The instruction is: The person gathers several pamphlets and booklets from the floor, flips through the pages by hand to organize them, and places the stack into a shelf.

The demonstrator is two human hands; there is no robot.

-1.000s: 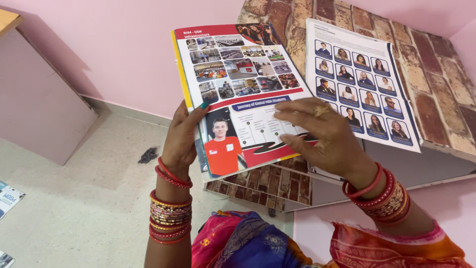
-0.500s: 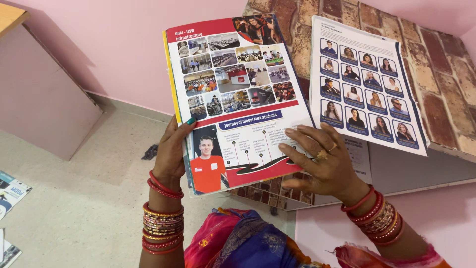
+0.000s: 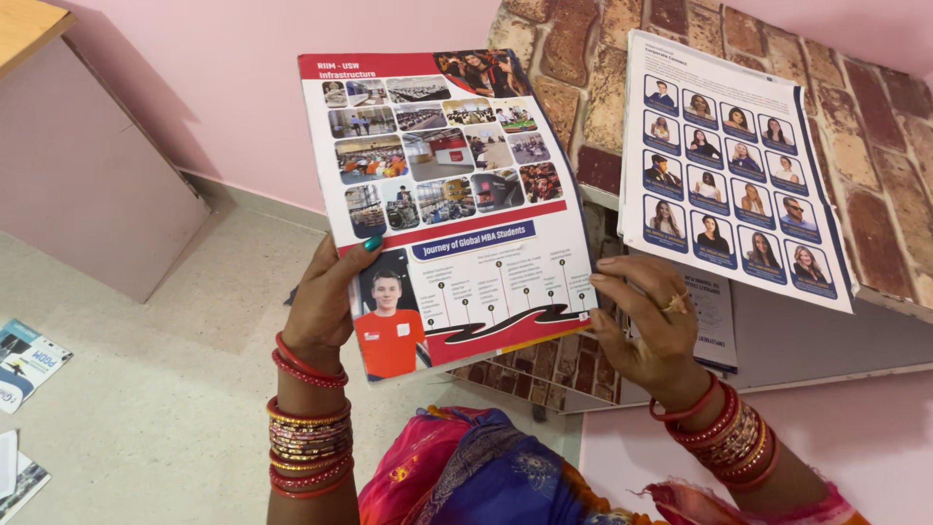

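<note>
The left hand (image 3: pixel 326 301) grips the brochure (image 3: pixel 447 204) at its lower left edge, thumb on the printed face, fingers hidden behind. The right hand (image 3: pixel 651 326) has its fingers loosely curled at the lower right corner, the tips touching the page edge. The brochure is held up in the air, tilted, in front of the brick-patterned shelf (image 3: pixel 875 156). Beyond it a sheet (image 3: pixel 729 165) of portraits overhangs the shelf's front edge. A swing to the right might brush that sheet and knock it off; the light right-hand hold could let the pages flop.
</note>
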